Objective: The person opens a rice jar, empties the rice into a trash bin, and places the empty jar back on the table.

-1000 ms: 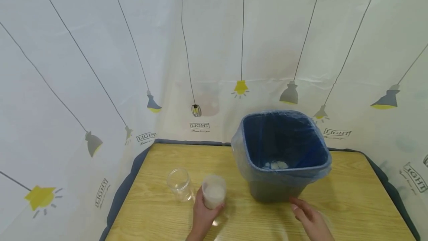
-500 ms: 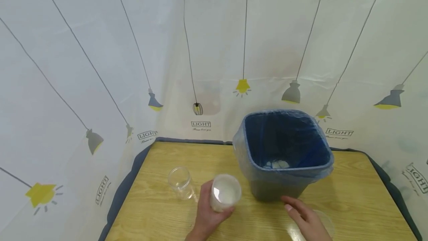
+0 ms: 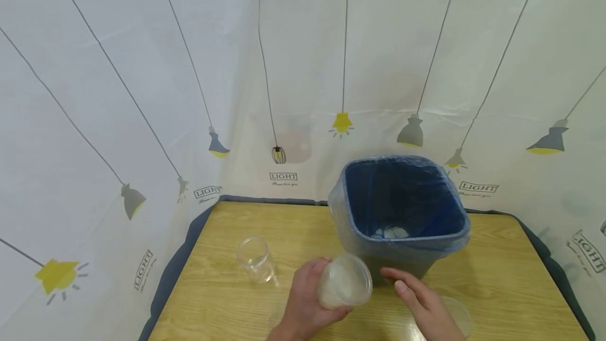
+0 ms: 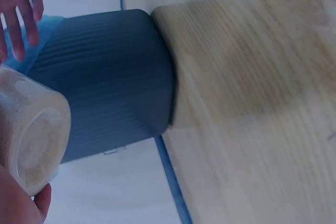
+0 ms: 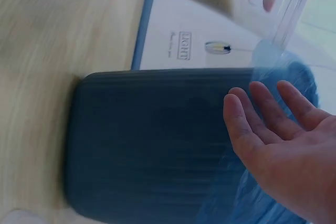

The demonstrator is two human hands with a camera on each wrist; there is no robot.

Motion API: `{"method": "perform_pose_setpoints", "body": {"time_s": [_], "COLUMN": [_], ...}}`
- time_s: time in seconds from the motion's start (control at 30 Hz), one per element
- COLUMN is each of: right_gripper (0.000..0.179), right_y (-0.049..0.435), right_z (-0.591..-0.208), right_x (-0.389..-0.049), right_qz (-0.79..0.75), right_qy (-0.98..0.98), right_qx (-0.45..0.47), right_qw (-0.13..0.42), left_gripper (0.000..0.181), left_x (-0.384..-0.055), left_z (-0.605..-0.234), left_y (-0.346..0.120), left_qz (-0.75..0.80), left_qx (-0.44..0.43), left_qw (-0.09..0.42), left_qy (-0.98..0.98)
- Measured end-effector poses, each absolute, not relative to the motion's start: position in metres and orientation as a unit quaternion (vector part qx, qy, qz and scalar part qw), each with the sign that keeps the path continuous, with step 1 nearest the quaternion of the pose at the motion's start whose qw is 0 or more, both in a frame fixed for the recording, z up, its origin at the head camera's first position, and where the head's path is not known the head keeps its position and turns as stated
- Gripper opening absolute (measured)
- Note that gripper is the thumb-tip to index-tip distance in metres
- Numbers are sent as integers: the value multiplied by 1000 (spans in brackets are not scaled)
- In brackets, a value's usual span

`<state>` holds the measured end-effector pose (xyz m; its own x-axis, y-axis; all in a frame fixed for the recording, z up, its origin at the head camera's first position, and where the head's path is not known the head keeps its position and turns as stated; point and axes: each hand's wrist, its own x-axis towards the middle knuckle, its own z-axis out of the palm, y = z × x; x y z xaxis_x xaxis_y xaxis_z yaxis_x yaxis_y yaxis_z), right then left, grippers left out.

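Note:
My left hand [image 3: 307, 299] grips a clear plastic cup [image 3: 344, 282], raised off the table and tilted to the right. Pale, grainy stuff fills part of the cup; I cannot tell what it is. Its round bottom shows in the left wrist view, with the thumb and fingers around the wall. Just right of the cup's mouth, my right hand [image 3: 423, 301] is held with fingers extended and nothing in it. In the right wrist view those fingers [image 5: 239, 121] are spread, palm up, in front of the dark bin [image 5: 152, 140].
The bin, lined with a blue plastic bag [image 3: 341, 214], stands behind both hands with something whitish at its bottom. A second clear cup [image 3: 255, 259] stands at left on the wooden table [image 3: 213, 299]. A round clear lid [image 3: 458, 316] lies right of the right hand.
My left hand has lifted the cup and carried it right, tipping its mouth toward the right hand. The right hand has shifted slightly left, uncovering more of the lid.

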<state>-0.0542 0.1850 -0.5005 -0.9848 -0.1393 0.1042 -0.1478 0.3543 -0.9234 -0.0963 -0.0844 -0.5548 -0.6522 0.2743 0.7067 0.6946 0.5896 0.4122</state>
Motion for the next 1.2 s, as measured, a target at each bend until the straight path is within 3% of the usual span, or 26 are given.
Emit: {"method": "perform_pose_setpoints", "body": {"time_s": [0.33,0.6,0.8,0.93,1.07,1.2], "right_gripper": [33,40,53,62,66,66], "right_y": [170,157,148,146,145,148], "right_z": [-492,-476,-469,-465,-460,-460], "right_x": [-58,-55,-55,-57,-57,-55], "right_qz": [581,512,411,349,340,337], "right_qy": [-795,-844,-893,-920,-924,-917], "right_qx": [158,116,97,83,76,91], "right_qw": [78,108,155,159,157,196], "left_gripper": [99,96,100,103,106,112], "left_x": [-98,-99,-98,-98,-98,-99], "left_z": [-542,-527,-517,-514,-514,-514], "left_y": [-71,-58,-50,-46,-44,-43], "left_qz": [-266,-230,-192,-170,-161,-160], "left_qx": [-319,-334,-329,-328,-329,-339], "left_qw": [352,368,375,373,376,384], "left_qy": [-838,-837,-845,-851,-851,-844]}}
